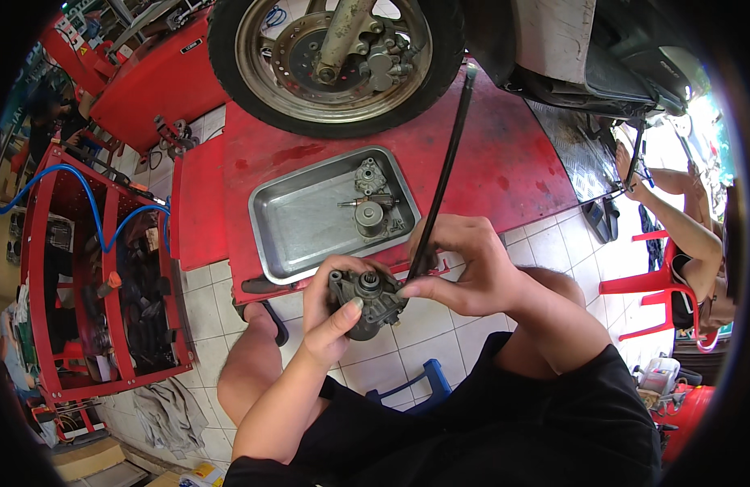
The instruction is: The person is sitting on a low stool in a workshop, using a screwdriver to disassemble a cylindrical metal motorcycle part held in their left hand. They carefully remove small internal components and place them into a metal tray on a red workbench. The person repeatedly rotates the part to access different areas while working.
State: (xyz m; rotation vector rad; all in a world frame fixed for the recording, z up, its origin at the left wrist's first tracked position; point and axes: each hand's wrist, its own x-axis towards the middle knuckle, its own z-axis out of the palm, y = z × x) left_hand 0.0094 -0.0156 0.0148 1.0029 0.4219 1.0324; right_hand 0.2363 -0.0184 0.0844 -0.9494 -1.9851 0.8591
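Observation:
My left hand (330,321) is wrapped around a grey metal housing (373,294), a small engine part with a round splined shaft end facing up. Its thumb presses against the near side. My right hand (472,272) pinches the lower end of a long, thin black rod (448,162) close to the housing's right edge. The rod slants up and away, ending in a pale tip. Whether its lower end touches the housing I cannot tell. Beyond my hands, a shallow metal tray (298,243) holds a cylindrical metal part (369,217), a smaller cast cover (370,175) and several small pieces.
The tray sits on a red lift platform (513,154) under a scooter's front wheel (336,73). A red tool cart (115,276) with a blue hose stands left. Between my legs is a blue stool (427,385). Another person (683,219) sits at right near a red chair (646,292).

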